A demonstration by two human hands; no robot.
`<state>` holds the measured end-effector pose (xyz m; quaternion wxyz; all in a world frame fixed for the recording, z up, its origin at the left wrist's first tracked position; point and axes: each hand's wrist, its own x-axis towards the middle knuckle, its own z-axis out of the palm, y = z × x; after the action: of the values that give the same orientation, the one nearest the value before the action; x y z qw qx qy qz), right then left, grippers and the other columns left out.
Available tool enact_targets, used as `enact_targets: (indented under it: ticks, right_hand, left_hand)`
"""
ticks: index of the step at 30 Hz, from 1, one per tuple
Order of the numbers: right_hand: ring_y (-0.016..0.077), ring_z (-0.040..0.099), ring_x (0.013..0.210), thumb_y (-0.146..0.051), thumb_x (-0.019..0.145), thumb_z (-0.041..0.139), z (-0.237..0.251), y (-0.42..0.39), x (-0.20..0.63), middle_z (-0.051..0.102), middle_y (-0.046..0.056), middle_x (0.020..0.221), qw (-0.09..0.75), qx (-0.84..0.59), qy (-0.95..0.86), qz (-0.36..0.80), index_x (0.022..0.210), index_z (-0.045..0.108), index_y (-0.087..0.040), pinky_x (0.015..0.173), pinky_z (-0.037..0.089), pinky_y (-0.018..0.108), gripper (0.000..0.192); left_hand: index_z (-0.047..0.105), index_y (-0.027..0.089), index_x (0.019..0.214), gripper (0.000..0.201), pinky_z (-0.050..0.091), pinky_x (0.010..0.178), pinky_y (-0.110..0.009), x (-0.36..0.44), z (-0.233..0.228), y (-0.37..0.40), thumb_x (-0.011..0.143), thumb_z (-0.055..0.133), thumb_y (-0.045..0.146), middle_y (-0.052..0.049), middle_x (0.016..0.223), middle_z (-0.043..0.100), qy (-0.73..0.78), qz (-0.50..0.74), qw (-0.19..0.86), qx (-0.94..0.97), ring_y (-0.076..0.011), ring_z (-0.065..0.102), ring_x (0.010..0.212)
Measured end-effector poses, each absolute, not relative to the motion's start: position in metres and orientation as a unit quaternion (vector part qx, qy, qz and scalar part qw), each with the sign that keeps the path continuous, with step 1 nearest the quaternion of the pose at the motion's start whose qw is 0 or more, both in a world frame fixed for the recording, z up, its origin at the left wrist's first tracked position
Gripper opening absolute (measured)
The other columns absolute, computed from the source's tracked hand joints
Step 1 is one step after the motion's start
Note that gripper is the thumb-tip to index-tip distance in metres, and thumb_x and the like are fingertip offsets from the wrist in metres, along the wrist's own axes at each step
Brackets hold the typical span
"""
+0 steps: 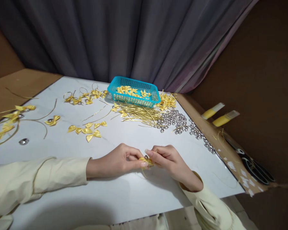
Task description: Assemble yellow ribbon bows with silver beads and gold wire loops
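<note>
Between my two hands, just above the white tabletop, is a yellow ribbon bow with a small silver piece at its top edge. My left hand pinches the bow from the left with thumb and fingers. From the other side my right hand closes on the bow's right end, its thumb by the silver piece; its fingertips are partly hidden. A thin gold strand hangs below the bow. Several loose yellow bows lie beyond my left hand, and one bow with a silver piece is farther left.
A turquoise basket with yellow bows stands at the back. Before it lie gold wire strands and many silver pieces. Bows with curved gold strands are at left. Two yellow tubes and black scissors lie on the right.
</note>
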<state>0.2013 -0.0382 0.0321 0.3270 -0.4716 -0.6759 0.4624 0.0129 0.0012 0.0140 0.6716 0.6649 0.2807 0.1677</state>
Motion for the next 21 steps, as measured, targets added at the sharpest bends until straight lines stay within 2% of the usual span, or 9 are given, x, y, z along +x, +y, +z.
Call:
enact_targets:
  ticks: [9,13,17,21]
  right_hand:
    - [0.0049,0.029,0.044,-0.039,0.089,0.050,0.0303,-0.0387,0.2012,0.035,-0.006,0.047,0.336,-0.481,-0.671,0.453,0.055,0.041,-0.016,0.043,0.025,0.020,0.042]
    - [0.0044,0.030,0.043,-0.031,0.091,0.047,0.0316,-0.0403,0.2009,0.037,-0.006,0.047,0.351,-0.461,-0.718,0.385,0.055,0.042,-0.016,0.043,0.025,0.019,0.039]
    - [0.0035,0.034,0.042,-0.021,0.091,0.046,0.0323,-0.0421,0.2011,0.046,-0.004,0.049,0.352,-0.422,-0.785,0.286,0.058,0.047,-0.015,0.044,0.027,0.018,0.034]
    - [0.0029,0.037,0.041,-0.018,0.091,0.047,0.0296,-0.0416,0.2015,0.051,-0.004,0.048,0.341,-0.402,-0.802,0.279,0.059,0.049,-0.015,0.043,0.027,0.016,0.032]
  left_hand:
    - [0.068,0.009,0.082,0.026,0.042,0.060,-0.022,0.0130,0.0146,0.0039,0.079,0.060,0.034,-0.007,0.077,0.067,0.283,0.160,0.677,0.661,-0.0130,0.055,0.067]
    - [0.067,0.008,0.081,0.025,0.044,0.064,-0.023,0.0136,0.0146,0.0045,0.078,0.062,0.032,-0.008,0.079,0.069,0.277,0.163,0.701,0.636,-0.0139,0.058,0.070]
    - [0.067,0.010,0.078,0.021,0.042,0.060,-0.021,0.0130,0.0121,0.0033,0.077,0.063,0.030,-0.004,0.072,0.066,0.262,0.167,0.712,0.630,-0.0119,0.055,0.065]
    - [0.066,0.009,0.076,0.023,0.035,0.056,-0.021,0.0125,0.0110,0.0020,0.078,0.062,0.032,0.000,0.064,0.058,0.269,0.157,0.698,0.645,-0.0099,0.046,0.059]
